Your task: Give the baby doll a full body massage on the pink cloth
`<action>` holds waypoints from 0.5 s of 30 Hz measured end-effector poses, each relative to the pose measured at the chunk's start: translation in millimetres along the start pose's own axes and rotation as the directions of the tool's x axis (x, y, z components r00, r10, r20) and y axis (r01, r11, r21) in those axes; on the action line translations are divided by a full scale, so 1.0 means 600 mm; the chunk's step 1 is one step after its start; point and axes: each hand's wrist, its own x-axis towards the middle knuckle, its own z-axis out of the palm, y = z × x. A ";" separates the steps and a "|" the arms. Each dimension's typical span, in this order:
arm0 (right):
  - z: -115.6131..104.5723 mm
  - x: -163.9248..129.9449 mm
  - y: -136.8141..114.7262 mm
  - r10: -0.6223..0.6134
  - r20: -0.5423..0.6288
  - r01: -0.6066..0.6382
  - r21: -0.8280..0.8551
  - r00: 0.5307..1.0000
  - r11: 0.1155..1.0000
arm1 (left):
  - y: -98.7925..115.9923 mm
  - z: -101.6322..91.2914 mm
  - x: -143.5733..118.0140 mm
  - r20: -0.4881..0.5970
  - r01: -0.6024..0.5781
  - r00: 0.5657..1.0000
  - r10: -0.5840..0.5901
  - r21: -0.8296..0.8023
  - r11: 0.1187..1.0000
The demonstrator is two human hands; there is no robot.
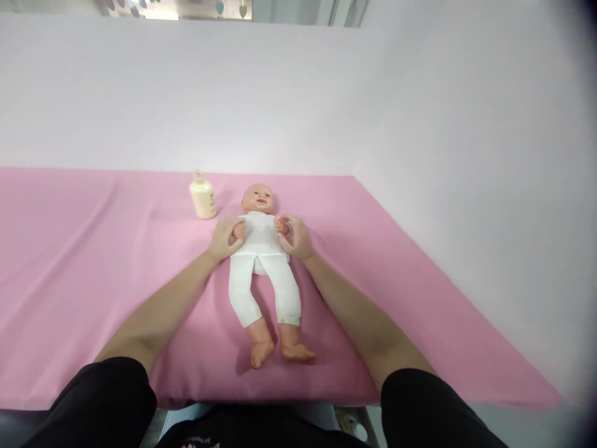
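Left hand (224, 239), right hand (295, 238) extended, fingers curled

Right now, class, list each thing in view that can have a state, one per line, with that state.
Baby doll: lying on its back, dressed in white, feet bare.
Lotion bottle: upright, cap on, beside the doll's head.
Pink sheet: spread flat, slightly creased.
Left hand: closed on the doll's hand.
Right hand: closed on the doll's other hand.
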 end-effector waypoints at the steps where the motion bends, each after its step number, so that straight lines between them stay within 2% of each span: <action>1: -0.002 0.001 -0.009 -0.069 0.057 0.069 -0.003 0.996 0.998 | 0.006 -0.003 0.001 0.081 -0.070 0.994 0.068 0.015 0.997; 4: -0.007 0.006 -0.033 -0.228 0.190 0.233 -0.006 0.955 0.972 | 0.018 -0.007 0.005 0.227 -0.202 0.953 0.198 -0.007 0.979; 7: -0.007 0.009 -0.042 -0.272 0.223 0.282 -0.015 0.936 0.959 | 0.022 -0.004 0.006 0.268 -0.193 0.945 0.189 -0.010 0.981; 9: -0.003 0.008 -0.037 -0.201 0.235 0.218 -0.047 0.951 0.975 | 0.021 0.002 0.004 0.262 -0.123 0.958 0.115 0.015 0.992; 12: 0.010 0.004 -0.016 0.014 0.174 0.011 -0.140 0.985 0.990 | 0.009 0.016 0.003 0.153 0.058 0.986 -0.067 0.061 0.996; 15: 0.021 0.003 0.007 0.195 0.097 -0.171 -0.211 0.976 0.962 | -0.014 0.026 0.004 0.078 0.190 0.978 -0.194 0.064 0.980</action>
